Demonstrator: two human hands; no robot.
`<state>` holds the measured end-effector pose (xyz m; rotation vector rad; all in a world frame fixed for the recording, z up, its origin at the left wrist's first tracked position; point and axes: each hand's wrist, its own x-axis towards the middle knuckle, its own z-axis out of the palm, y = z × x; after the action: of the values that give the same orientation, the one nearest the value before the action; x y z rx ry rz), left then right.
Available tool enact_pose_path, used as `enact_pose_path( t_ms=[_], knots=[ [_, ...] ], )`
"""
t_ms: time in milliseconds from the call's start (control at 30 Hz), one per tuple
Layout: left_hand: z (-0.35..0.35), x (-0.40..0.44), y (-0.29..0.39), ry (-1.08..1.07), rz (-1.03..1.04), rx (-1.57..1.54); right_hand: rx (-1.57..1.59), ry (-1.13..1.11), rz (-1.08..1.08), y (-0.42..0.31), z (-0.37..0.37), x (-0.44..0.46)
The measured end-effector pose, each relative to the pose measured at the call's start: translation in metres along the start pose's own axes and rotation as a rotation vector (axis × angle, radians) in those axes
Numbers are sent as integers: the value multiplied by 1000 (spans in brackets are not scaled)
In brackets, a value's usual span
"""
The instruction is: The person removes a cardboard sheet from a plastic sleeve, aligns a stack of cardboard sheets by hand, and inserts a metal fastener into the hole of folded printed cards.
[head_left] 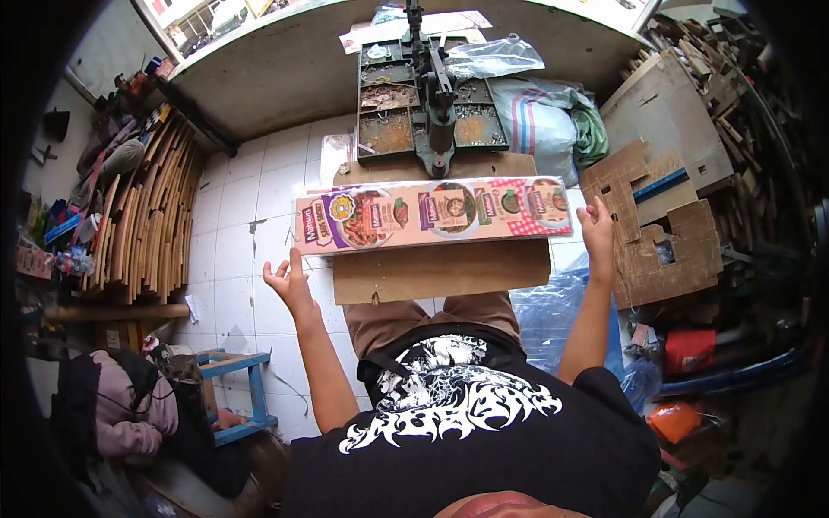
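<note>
A stack of long printed strips [414,211] with pictures of food lies across a brown board [440,269] in front of me. My left hand [292,285] is just below the strips' left end, fingers spread, with one fingertip close to the corner. Beside the right end is my right hand [597,226], its fingers apart and holding nothing that I can see. Whether either hand touches the strips' edge, I cannot tell. Beyond the strips stands a dark green hand press [439,129] with an upright lever.
Trays [386,129] of small metal parts flank the press. Cardboard sheets [142,207] lean at left, above a blue stool frame [250,388]. At right are cut brown boards [661,242], a striped sack [535,121] and blue plastic sheeting [561,319].
</note>
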<state>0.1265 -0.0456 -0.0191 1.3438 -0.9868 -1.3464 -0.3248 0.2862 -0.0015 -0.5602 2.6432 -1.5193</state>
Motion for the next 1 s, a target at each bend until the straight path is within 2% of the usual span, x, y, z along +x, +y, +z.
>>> enact_pose_path(
  t_ms=[67,100,133,200,333,400,467,533,567,667,833,933,1000],
  knots=[
    [-2,7,-9,184,197,68,-51,-7,21,18,9,9],
    [-3,9,-10,217,239,215,-172,3,-15,18,12,5],
    [-9,12,-12,222,224,228,-294,13,-54,19,15,2],
    [-4,35,-6,35,357,595,-295,-53,-70,16,26,5],
    [19,79,4,-287,225,802,-264,-91,111,30,47,34],
    [31,106,-3,-413,150,649,-259,-80,191,31,53,41],
    [41,107,4,-504,99,597,21,-166,269,37,60,46],
    [45,109,7,-534,4,561,107,-196,286,61,72,49],
    [49,110,4,-586,20,559,194,-240,292,58,74,50],
    [58,103,-4,-620,69,588,323,-290,340,51,67,49],
    [59,95,5,-595,-41,486,375,-303,407,40,61,47],
    [53,90,1,-611,-26,396,417,-305,383,33,50,40],
    [46,72,9,-576,73,337,468,-263,330,31,41,24]
  ],
)
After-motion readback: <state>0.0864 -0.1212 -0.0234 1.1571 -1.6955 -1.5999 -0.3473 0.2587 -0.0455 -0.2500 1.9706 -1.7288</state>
